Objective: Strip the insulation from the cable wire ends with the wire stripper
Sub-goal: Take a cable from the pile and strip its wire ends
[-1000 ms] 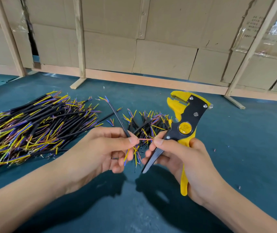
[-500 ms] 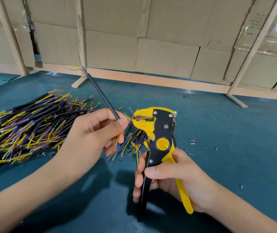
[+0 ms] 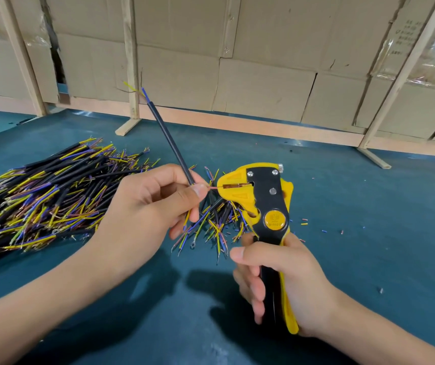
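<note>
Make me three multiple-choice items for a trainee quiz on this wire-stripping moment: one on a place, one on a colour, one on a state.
1. Where does the large pile of cables lie?
A. behind the left hand, toward the table's left
B. right of the stripper
C. on the cardboard

2. What colours is the wire stripper?
A. red and grey
B. yellow and black
C. all blue

3. What is the right hand doing?
A. resting flat on the table
B. pinching a loose wire
C. gripping the stripper's handles

Answers:
1 A, the pile spreads over the table's left part.
2 B, a yellow head and handle with a black plate.
3 C, its fingers curl round both handles.
</note>
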`<state>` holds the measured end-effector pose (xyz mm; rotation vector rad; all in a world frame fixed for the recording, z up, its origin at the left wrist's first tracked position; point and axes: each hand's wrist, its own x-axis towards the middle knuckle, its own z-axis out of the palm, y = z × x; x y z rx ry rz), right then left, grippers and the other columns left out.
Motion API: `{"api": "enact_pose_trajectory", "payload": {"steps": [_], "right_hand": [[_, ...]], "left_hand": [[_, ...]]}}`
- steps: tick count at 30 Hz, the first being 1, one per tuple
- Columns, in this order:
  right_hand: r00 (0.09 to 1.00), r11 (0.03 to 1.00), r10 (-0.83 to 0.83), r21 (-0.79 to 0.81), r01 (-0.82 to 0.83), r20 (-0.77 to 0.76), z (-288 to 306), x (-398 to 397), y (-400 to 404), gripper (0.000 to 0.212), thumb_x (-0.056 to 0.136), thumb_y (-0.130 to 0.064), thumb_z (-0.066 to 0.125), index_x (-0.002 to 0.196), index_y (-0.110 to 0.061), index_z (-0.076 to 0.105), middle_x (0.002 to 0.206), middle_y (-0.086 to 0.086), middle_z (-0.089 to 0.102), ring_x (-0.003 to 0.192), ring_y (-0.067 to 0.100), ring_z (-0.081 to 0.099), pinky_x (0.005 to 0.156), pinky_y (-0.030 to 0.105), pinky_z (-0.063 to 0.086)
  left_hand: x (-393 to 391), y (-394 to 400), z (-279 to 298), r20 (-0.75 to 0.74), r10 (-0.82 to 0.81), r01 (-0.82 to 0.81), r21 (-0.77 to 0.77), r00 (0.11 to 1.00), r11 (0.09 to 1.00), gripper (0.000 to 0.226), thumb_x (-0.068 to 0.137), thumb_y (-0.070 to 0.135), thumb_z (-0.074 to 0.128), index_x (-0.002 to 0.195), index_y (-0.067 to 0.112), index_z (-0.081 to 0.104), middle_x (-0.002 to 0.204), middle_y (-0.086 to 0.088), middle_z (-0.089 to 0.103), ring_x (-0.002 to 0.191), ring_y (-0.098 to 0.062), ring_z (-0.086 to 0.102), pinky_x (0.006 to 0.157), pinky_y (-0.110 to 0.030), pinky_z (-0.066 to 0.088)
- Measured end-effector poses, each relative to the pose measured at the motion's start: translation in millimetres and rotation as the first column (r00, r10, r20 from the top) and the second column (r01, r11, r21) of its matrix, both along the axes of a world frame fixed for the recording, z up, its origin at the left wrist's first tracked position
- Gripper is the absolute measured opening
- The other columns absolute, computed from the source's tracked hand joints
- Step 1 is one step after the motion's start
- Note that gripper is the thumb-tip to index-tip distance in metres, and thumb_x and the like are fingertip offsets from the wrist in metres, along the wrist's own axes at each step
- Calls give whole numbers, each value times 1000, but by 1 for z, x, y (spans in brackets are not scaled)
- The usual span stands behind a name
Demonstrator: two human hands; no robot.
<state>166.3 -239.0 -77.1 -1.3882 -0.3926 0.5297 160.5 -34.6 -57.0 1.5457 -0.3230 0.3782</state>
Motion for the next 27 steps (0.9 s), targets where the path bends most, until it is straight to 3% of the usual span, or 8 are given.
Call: {"api": "enact_pose_trajectory", "payload": {"steps": [11,14,16,18,19,21,23,27], "right_hand": [[974,974,-215,-54,219,75,-4,-13,7,37,66,-29,74,47,-6,52,47,14,46,38,26,46,43,33,44],[982,977,-183,-99,186,39,-3,-12,8,37,68,-28,72,47,-4,54,47,18,48,39,27,49,43,31,44],[974,972,-225,-64,226,17,-3,-12,7,34,66,-28,74,47,-6,56,47,18,50,41,29,50,44,32,44],[951,952,-305,26,306,-52,-4,-9,5,29,64,-24,74,48,-9,55,50,16,49,42,29,50,46,37,47],[946,946,-316,48,320,-76,-4,-7,6,27,66,-22,73,50,-8,56,52,16,49,44,29,50,49,39,49],[948,947,-314,46,317,-62,-3,-7,13,25,68,-21,71,51,-8,59,54,16,51,45,30,53,53,42,52],[950,947,-307,76,311,-57,-3,-10,20,22,71,-19,72,54,-9,62,56,17,53,48,31,54,55,43,54],[971,959,-235,153,240,-51,-2,-8,15,12,74,-16,74,70,-6,69,66,21,59,60,38,62,63,45,58]], "left_hand": [[7,-25,6,-246,51,-130,-318,968,939,8,86,-3,63,80,-7,67,55,-13,52,45,-14,32,39,-20,22],[10,-27,9,-337,48,-161,-319,940,934,12,88,-5,57,79,-1,63,58,-8,50,46,-11,32,38,-19,22],[20,2,14,-407,87,-274,-426,909,862,28,90,-10,42,80,12,56,64,1,45,49,-8,31,41,-17,20],[28,48,26,-400,237,-422,-477,885,771,31,96,-2,35,81,22,47,70,8,41,51,-5,33,42,-15,21],[27,63,31,-350,321,-457,-436,880,775,28,99,5,40,80,23,47,71,8,44,52,-4,37,41,-14,22],[22,61,37,-185,316,-364,-358,930,860,23,99,11,51,78,18,49,67,6,51,53,-7,38,37,-16,22],[15,36,34,-105,178,-198,-229,978,953,18,95,13,60,78,10,55,65,-2,56,52,-11,40,37,-15,23],[8,-2,17,-154,-3,-18,-137,988,990,11,80,21,72,82,10,72,83,-9,64,68,-16,51,42,-21,26]]}}
